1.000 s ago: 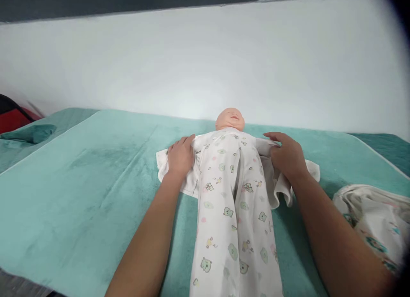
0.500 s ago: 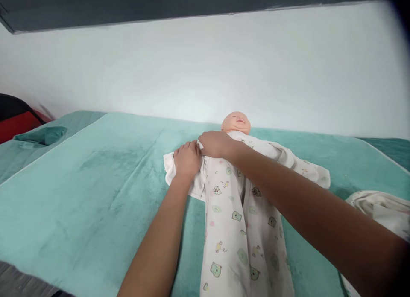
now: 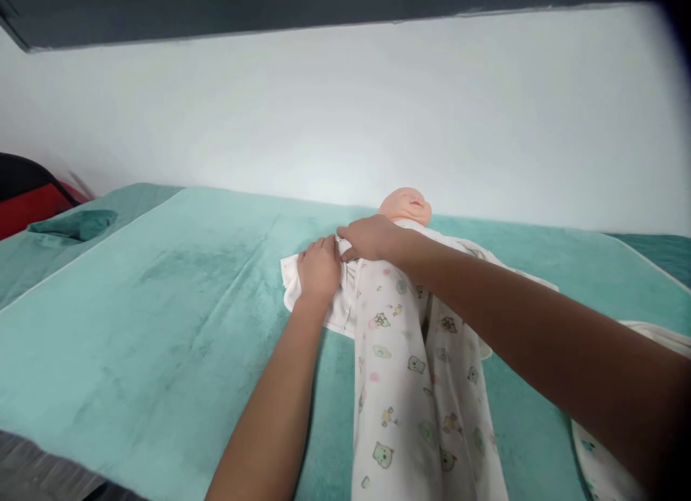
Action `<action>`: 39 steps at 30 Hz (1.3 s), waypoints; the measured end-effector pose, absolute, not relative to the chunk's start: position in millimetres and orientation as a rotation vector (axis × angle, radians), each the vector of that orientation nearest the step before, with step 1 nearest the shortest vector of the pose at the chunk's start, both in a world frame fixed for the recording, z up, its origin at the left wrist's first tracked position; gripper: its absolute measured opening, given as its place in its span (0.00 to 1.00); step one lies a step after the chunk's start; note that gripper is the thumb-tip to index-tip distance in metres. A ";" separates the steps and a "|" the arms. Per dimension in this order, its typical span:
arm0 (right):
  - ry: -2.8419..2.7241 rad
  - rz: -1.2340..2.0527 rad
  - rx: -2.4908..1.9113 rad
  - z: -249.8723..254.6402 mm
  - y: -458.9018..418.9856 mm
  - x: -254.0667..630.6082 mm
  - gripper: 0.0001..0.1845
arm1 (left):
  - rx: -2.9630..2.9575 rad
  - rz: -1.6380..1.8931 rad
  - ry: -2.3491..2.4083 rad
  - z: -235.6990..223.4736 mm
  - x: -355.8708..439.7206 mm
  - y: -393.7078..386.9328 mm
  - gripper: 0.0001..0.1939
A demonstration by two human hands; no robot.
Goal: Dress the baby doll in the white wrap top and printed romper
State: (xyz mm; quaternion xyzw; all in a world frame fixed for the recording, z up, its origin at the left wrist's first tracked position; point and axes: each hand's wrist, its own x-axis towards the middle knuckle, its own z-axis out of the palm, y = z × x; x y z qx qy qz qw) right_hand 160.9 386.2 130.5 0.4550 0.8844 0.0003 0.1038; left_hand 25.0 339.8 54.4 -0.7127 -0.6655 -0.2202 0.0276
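A baby doll (image 3: 406, 204) lies on its back, its head near the wall, in white baby clothes (image 3: 399, 386) printed with green bears and small ducks. My left hand (image 3: 319, 269) is closed over the white sleeve (image 3: 290, 276) on the doll's left-of-view side, the cuff sticking out beyond it. Beside it, my right hand (image 3: 368, 239) pinches the same sleeve near the shoulder, thumb bent under. My right forearm crosses above the doll's chest and hides part of it and of the other sleeve. The doll's own arm is hidden inside the cloth.
The doll rests on a green plush sheet (image 3: 162, 328) against a white wall (image 3: 302, 112). Folded white printed cloth (image 3: 599, 450) lies at the right, partly behind my forearm. A dark green fabric piece (image 3: 73, 226) and a red and black object (image 3: 29, 199) are at far left.
My right hand has turned slightly so its thumb shows at the sleeve. My right forearm covers more of the far sleeve. The whole view has shifted a little.
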 end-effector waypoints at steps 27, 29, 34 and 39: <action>2.634 -0.083 1.513 142.5 375.7 171.9 0.21 | -2.216 -0.691 -1.994 58.1 19.8 335.3 0.22; 2.665 -0.155 1.558 142.6 378.9 172.1 0.23 | -2.147 -0.712 -2.036 58.1 14.3 336.2 0.20; 2.918 -0.415 1.891 140.9 353.8 213.2 0.22 | -2.025 -0.684 -2.148 57.7 8.3 337.7 0.21; 2.858 -0.308 2.547 82.6 293.7 292.5 0.24 | -2.014 -0.598 -2.226 58.3 13.9 340.0 0.23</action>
